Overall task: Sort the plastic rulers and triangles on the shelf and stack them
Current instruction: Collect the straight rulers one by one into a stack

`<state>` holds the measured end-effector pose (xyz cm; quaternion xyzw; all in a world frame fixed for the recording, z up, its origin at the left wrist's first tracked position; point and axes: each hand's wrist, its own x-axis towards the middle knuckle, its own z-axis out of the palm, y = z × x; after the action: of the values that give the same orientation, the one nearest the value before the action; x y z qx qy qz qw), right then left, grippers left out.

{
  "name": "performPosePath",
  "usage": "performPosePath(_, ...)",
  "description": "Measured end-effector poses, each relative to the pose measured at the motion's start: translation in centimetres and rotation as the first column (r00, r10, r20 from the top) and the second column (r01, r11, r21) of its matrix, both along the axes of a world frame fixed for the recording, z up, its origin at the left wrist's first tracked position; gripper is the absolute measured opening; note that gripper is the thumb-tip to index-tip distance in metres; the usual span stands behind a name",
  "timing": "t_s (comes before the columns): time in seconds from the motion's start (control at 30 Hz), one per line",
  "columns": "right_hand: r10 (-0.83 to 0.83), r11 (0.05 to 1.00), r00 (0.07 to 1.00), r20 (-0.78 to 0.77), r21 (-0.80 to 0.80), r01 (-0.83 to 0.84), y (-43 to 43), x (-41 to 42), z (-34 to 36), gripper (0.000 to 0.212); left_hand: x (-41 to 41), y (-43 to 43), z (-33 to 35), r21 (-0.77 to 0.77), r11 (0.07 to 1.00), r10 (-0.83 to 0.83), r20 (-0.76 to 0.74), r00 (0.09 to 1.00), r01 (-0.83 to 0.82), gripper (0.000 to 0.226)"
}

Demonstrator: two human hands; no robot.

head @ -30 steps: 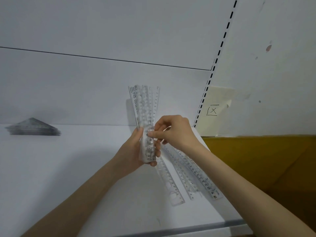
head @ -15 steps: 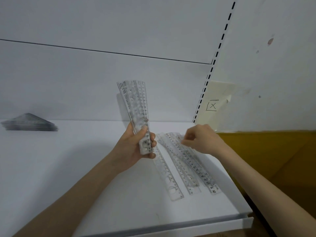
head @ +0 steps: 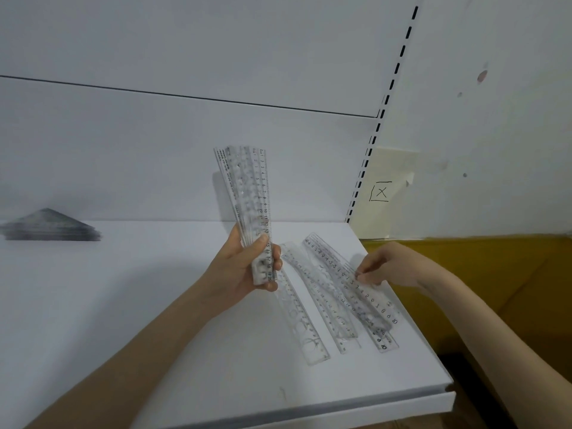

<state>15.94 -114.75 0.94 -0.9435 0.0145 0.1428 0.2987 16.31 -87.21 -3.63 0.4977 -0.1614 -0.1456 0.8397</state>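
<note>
On the shelf point(head: 123, 305), clear printed rulers point(head: 334, 292), loosely fanned

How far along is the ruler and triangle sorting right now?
Done: the triangles sit stacked at the far left of the shelf. In hand: the left hand grips a fanned bundle of rulers, not yet squared up, and the right hand pinches the rightmost ruler of those lying loose. Left: gather those loose rulers, align the bundle and set it down as a stack.
</note>
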Motion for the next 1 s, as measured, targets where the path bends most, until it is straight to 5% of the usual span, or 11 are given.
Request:
performPosePath(0.13,-0.033,0.963,0.999,0.042,0.269,0.021,-0.3,-0.6,1.0,0.001,0.0,-0.1,0.0,-0.003,1.000,-0.002,-0.005,1.000,0.002,0.028)
performPosePath(0.33,-0.048,0.846,0.952,0.302,0.519,-0.122,1.0,-1.6,2.1,0.008,-0.2,-0.1,0.1,-0.008,1.000,-0.016,-0.005,1.000,0.015,0.031)
performPosePath(0.43,0.034,0.794,0.936,0.350,0.560,-0.238,1.3,-1.5,2.0,0.018,-0.3,-0.1,0.1,-0.010,1.000,-0.009,-0.008,1.000,0.009,0.030)
performPosePath(0.6,0.074,0.842,0.883,0.463,0.445,-0.304,2.7,-1.2,1.1,0.068,-0.3,-0.1,0.3,-0.007,1.000,0.006,-0.014,1.000,-0.006,0.027)
performPosePath(0.67,0.028,0.761,0.862,0.506,0.549,-0.346,3.3,-1.2,0.5,0.061,-0.3,-0.1,0.3,-0.009,1.000,-0.001,-0.015,1.000,0.001,0.026)
performPosePath(0.77,0.012,0.614,0.872,0.489,0.685,-0.393,4.2,-1.3,0.9,0.016,-0.2,-0.1,0.2,0.003,1.000,-0.005,-0.010,1.000,0.005,0.027)
performPosePath(0.9,0.057,0.539,0.905,0.422,0.750,-0.384,4.3,-0.7,1.8,0.016,-0.2,0.0,0.2,0.007,1.000,-0.016,-0.005,1.000,0.016,0.023)
performPosePath(1.0,-0.068,0.542,0.920,0.386,0.789,-0.291,4.7,-0.2,2.8,0.030,-0.3,-0.1,0.3,0.018,0.999,-0.031,-0.018,0.999,0.032,0.024)
